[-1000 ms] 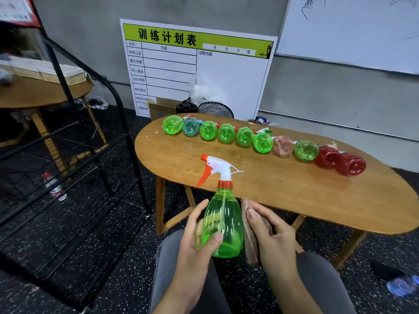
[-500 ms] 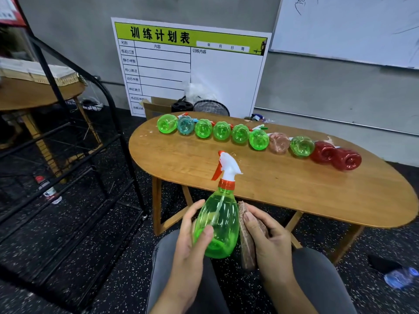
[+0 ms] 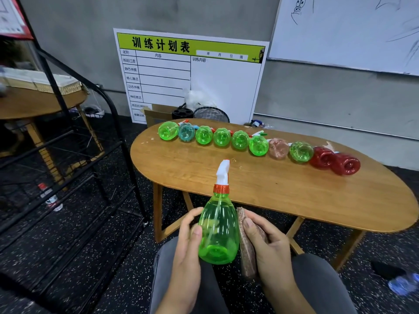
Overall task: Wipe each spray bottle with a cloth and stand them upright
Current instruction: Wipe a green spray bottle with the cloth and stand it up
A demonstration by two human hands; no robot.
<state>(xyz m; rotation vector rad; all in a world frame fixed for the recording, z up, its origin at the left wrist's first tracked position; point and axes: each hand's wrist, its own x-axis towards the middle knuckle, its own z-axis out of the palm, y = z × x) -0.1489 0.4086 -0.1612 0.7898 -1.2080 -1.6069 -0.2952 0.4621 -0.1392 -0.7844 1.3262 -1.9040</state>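
A green spray bottle (image 3: 218, 232) with a white and orange trigger head is upright above my lap, in front of the wooden table (image 3: 272, 191). My left hand (image 3: 188, 250) grips its left side, thumb across the front. My right hand (image 3: 269, 248) holds a folded brown cloth (image 3: 247, 250) against the bottle's right side. Several more spray bottles lie on their sides in a row on the table's far half, bottoms toward me: green ones (image 3: 204, 135), a teal one (image 3: 186, 132), a pinkish one (image 3: 278, 148) and two red ones (image 3: 345, 164).
A black metal rack (image 3: 74, 155) stands to the left, with a round wooden table (image 3: 34, 103) behind it. A printed board (image 3: 190, 73) and a whiteboard (image 3: 344, 30) lean on the wall. A water bottle (image 3: 48, 197) lies on the floor at left.
The bottle has turned in my hands: its trigger head pointed left a second ago and now points away from me. The cloth stays against its right side.
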